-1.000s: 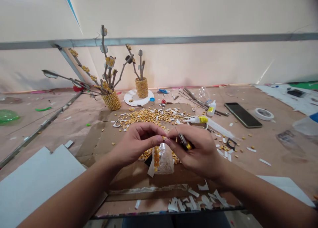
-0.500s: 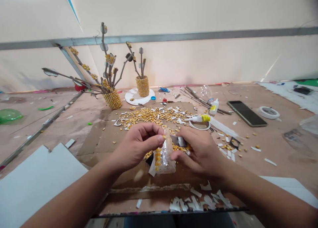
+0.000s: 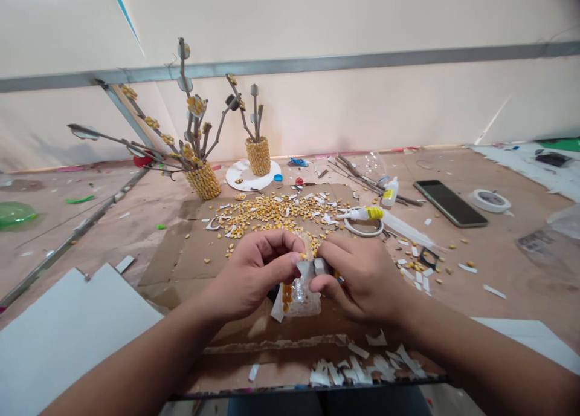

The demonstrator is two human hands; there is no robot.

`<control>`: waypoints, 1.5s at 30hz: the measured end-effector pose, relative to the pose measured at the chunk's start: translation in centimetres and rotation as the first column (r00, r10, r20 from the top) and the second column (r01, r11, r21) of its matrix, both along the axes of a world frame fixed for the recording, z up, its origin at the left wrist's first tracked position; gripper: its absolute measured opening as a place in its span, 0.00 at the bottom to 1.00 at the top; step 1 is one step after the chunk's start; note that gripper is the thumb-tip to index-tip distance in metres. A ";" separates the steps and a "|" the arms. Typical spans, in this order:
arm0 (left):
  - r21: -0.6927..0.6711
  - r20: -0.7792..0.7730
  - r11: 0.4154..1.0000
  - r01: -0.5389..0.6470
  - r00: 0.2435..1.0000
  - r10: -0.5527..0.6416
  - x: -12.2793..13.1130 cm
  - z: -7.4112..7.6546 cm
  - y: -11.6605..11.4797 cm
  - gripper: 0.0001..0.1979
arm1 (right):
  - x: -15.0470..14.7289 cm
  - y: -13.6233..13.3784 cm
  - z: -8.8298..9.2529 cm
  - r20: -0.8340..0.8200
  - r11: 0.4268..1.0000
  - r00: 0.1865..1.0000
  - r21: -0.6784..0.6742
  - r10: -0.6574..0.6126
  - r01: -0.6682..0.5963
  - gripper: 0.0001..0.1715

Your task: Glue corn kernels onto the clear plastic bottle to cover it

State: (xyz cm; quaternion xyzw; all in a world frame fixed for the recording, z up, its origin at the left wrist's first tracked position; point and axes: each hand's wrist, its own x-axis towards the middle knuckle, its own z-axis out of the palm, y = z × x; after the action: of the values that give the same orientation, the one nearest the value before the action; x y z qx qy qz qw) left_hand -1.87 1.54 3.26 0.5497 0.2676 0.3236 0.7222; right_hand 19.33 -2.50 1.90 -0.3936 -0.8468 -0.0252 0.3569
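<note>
A person's left hand [image 3: 254, 274] and right hand [image 3: 365, 277] meet over a sheet of cardboard [image 3: 181, 259]. The left fingers are pinched narrow on a clear plastic piece [image 3: 304, 295] bearing a row of kernels, which is held just above the cardboard. The right fingers are closed on a small grey piece [image 3: 319, 266] pressed against it.

Two glue bottles [image 3: 362, 214] with yellow labels lie beyond, their writing too small to read. Near them are a dark phone [image 3: 450, 203] and a tape roll [image 3: 492, 200].

Loose corn kernels [image 3: 272, 210] and white paper scraps [image 3: 353, 367] litter the brown-papered tabletop [image 3: 498, 265]. Behind it, a grey metal rail [image 3: 362, 59] crosses a cream wall [image 3: 362, 113].
</note>
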 end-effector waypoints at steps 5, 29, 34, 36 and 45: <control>0.017 -0.011 0.999 0.031 0.999 -0.031 0.0 -0.1 -0.1 0.18 | -0.1 -0.2 0.1 0.009 1.000 1.000 0.025 -0.018 0.017 0.34; 0.110 -0.138 0.992 0.057 0.990 -0.041 0.7 1.4 0.5 0.17 | 0.4 0.0 -0.4 -0.336 0.972 0.915 0.001 0.222 -0.235 0.26; 0.330 -0.225 0.937 -0.116 0.954 0.197 -0.5 1.2 2.1 0.09 | 0.9 0.4 0.3 -0.374 0.994 0.927 -0.106 -0.013 -0.029 0.06; 0.466 -0.273 0.868 -0.170 0.906 0.324 -1.5 0.8 3.3 0.08 | 1.1 1.0 0.6 -0.374 0.962 0.917 -0.272 -0.140 0.036 0.05; 0.451 -0.579 0.857 0.247 0.812 0.071 -3.2 -1.4 6.1 0.18 | 0.9 3.7 -0.5 -0.336 0.676 0.899 -0.734 -0.279 -0.064 0.09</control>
State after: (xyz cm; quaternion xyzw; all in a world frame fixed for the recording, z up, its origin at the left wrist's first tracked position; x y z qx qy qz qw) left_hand -5.09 7.64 1.82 0.8034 0.3521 0.1651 0.4509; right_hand 20.18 1.16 1.41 -0.5488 -0.6624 0.3780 0.3422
